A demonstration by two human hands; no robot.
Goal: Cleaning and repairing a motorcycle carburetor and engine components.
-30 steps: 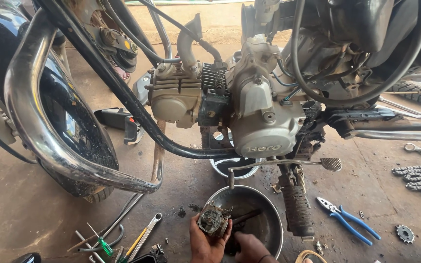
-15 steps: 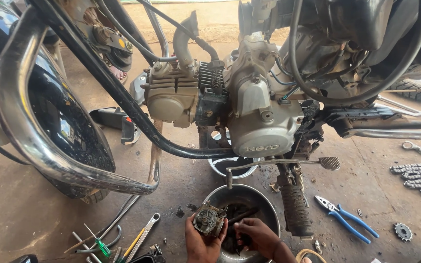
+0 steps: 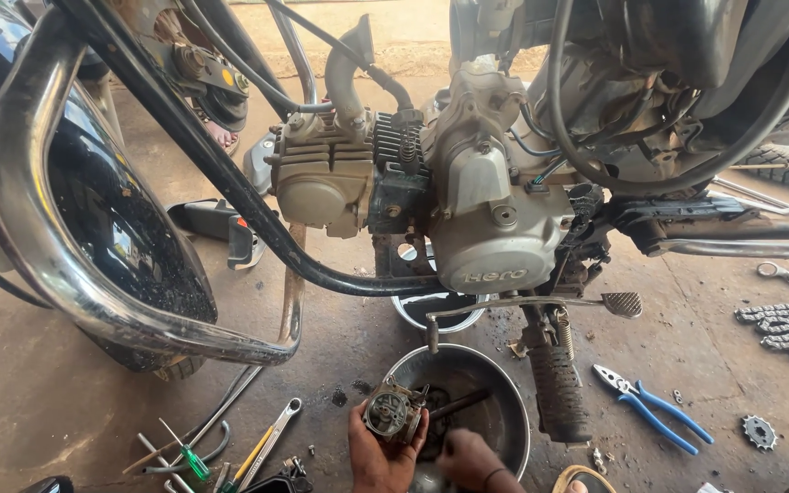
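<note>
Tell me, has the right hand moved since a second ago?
Yes. The right hand came up over the metal bowl, beside the carburetor the left hand holds.

The left hand [image 3: 378,449] is raised palm-up, its fingers [image 3: 358,422] curled closed in a grip. The right hand [image 3: 469,456] is held low beside it, knuckles up, fingers bent downward, wrist banded.

Bare hands, no gloves, no sleeves showing; thin dark band round the right wrist [image 3: 495,475]; grubby fingers.
</note>
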